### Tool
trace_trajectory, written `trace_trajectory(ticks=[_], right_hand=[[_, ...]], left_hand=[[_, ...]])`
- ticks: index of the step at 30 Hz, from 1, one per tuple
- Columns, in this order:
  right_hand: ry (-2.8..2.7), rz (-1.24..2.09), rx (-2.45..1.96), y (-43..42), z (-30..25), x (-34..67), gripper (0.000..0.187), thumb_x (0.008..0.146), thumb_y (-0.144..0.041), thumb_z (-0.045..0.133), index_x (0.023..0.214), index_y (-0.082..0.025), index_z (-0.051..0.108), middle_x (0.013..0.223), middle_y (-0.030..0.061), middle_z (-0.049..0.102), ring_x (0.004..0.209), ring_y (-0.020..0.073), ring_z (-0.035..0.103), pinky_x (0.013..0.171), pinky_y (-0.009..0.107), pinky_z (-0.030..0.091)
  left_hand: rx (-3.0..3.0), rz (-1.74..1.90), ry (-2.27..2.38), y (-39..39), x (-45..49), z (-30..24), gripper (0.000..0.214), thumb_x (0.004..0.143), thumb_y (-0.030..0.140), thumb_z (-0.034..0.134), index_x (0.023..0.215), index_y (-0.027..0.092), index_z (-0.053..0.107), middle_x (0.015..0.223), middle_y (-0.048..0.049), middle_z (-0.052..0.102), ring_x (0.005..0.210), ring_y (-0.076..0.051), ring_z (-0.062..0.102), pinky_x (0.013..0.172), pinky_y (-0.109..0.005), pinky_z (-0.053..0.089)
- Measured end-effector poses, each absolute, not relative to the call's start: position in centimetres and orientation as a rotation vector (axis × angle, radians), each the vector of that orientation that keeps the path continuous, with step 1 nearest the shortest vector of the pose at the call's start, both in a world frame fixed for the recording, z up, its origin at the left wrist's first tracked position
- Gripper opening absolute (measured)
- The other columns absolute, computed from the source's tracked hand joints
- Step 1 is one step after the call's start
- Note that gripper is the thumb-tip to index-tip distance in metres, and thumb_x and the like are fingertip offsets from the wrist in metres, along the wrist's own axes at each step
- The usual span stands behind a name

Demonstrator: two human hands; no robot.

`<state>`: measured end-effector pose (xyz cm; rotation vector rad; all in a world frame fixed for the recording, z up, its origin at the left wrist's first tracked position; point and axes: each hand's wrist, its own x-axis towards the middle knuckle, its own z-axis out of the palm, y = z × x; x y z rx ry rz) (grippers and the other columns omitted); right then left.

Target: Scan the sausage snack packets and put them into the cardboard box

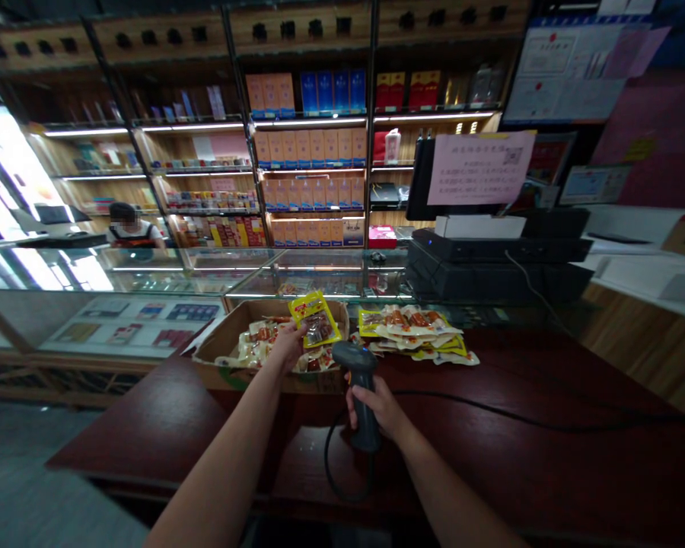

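Observation:
My left hand [288,344] pinches the lower left edge of a yellow-bordered snack packet [316,320], raised above a cardboard box [212,348]. Clear-and-white packets of brown food [251,344] lie inside that box. Wrapped around the handle of a dark grey barcode scanner [364,396] is my right hand [380,405]. The scanner stands upright, its head level with the box's right front corner, and a cable loops from its base. To the right of the box lies a pile of similar snack packets [416,333], some with yellow edges.
Everything rests on a dark red wooden counter [491,457]. A black scanner cable [491,411] runs across its right side. Behind stand glass display cases [320,262] and a monitor [419,183] with a pink paper sign. Another person [131,228] is at the far left.

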<state>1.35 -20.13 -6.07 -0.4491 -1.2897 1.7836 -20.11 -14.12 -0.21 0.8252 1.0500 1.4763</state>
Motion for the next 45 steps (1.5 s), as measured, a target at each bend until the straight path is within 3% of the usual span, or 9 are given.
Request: trace_trajectory(ticks=[7, 10, 20, 27, 32, 39, 42, 45], right_hand=[[-1.307, 1.764, -0.453, -20.2, -6.0, 1.3, 0.034, 0.075, -0.04, 0.065, 0.095, -0.016, 0.051, 0.058, -0.0034, 0.061, 0.038, 0.0114, 0.058, 0.036, 0.02, 0.046], [-1.292, 1.768, -0.468, -20.3, -5.9, 1.3, 0.035, 0.074, -0.039, 0.066, 0.096, -0.016, 0.051, 0.058, -0.0031, 0.061, 0.038, 0.0115, 0.058, 0.037, 0.02, 0.047], [-1.102, 1.765, -0.543, -19.8, -4.7, 1.7, 0.04, 0.069, -0.04, 0.07, 0.095, -0.015, 0.052, 0.054, -0.0031, 0.061, 0.036, 0.0112, 0.055, 0.035, 0.021, 0.046], [-1.031, 1.615, -0.639, -19.2, -1.6, 6.8, 0.039, 0.067, -0.04, 0.072, 0.09, -0.015, 0.054, 0.054, -0.0032, 0.061, 0.037, 0.0113, 0.055, 0.036, 0.023, 0.049], [-0.965, 1.509, -0.679, -19.5, -1.2, 11.7, 0.039, 0.066, -0.04, 0.073, 0.091, -0.016, 0.054, 0.054, -0.004, 0.061, 0.037, 0.0108, 0.054, 0.036, 0.023, 0.049], [-0.913, 1.439, -0.701, -19.8, -1.7, 15.6, 0.037, 0.065, -0.04, 0.073, 0.087, -0.016, 0.054, 0.053, -0.0035, 0.061, 0.036, 0.0112, 0.054, 0.035, 0.023, 0.048], [-0.895, 1.427, -0.716, -19.8, -1.8, 16.4, 0.04, 0.065, -0.04, 0.073, 0.09, -0.015, 0.055, 0.053, -0.0035, 0.061, 0.037, 0.0112, 0.054, 0.036, 0.023, 0.049], [-0.894, 1.425, -0.72, -19.8, -1.8, 16.7, 0.039, 0.065, -0.041, 0.073, 0.088, -0.015, 0.055, 0.053, -0.0034, 0.06, 0.037, 0.011, 0.053, 0.036, 0.023, 0.048]], left_hand=[[0.895, 1.471, 1.404, -14.0, -19.5, 0.0, 0.034, 0.081, 0.032, 0.057, 0.111, 0.017, 0.059, 0.079, -0.0066, 0.071, 0.071, -0.02, 0.067, 0.062, -0.031, 0.054], [0.909, 1.443, 1.319, -14.2, -19.6, 0.0, 0.035, 0.081, 0.032, 0.057, 0.113, 0.017, 0.057, 0.081, -0.0074, 0.071, 0.073, -0.02, 0.068, 0.065, -0.033, 0.054], [0.796, 1.466, 1.101, -14.2, -19.0, 1.6, 0.024, 0.084, 0.02, 0.049, 0.105, 0.013, 0.058, 0.084, -0.0087, 0.07, 0.079, -0.02, 0.067, 0.066, -0.033, 0.057], [0.874, 1.27, 0.934, -11.1, -11.9, 3.3, 0.023, 0.07, 0.005, 0.059, 0.092, 0.009, 0.06, 0.092, -0.0127, 0.069, 0.083, -0.02, 0.066, 0.07, -0.031, 0.057], [0.889, 1.153, 0.943, -8.3, -5.0, 2.8, 0.021, 0.065, 0.0, 0.058, 0.084, 0.008, 0.061, 0.086, -0.0123, 0.069, 0.077, -0.019, 0.067, 0.066, -0.03, 0.057], [1.245, 1.119, 1.426, -5.6, 0.9, 1.6, 0.008, 0.068, 0.011, 0.065, 0.074, 0.012, 0.061, 0.087, -0.013, 0.069, 0.087, -0.024, 0.066, 0.072, -0.031, 0.053], [1.327, 1.116, 1.604, -5.0, 1.4, 1.4, 0.018, 0.061, 0.014, 0.072, 0.074, 0.012, 0.059, 0.096, -0.019, 0.067, 0.104, -0.033, 0.059, 0.08, -0.035, 0.048], [1.594, 1.059, 1.886, -4.8, 1.4, 1.4, 0.037, 0.061, 0.024, 0.074, 0.091, 0.011, 0.057, 0.106, -0.0229, 0.063, 0.107, -0.035, 0.057, 0.083, -0.037, 0.044]])
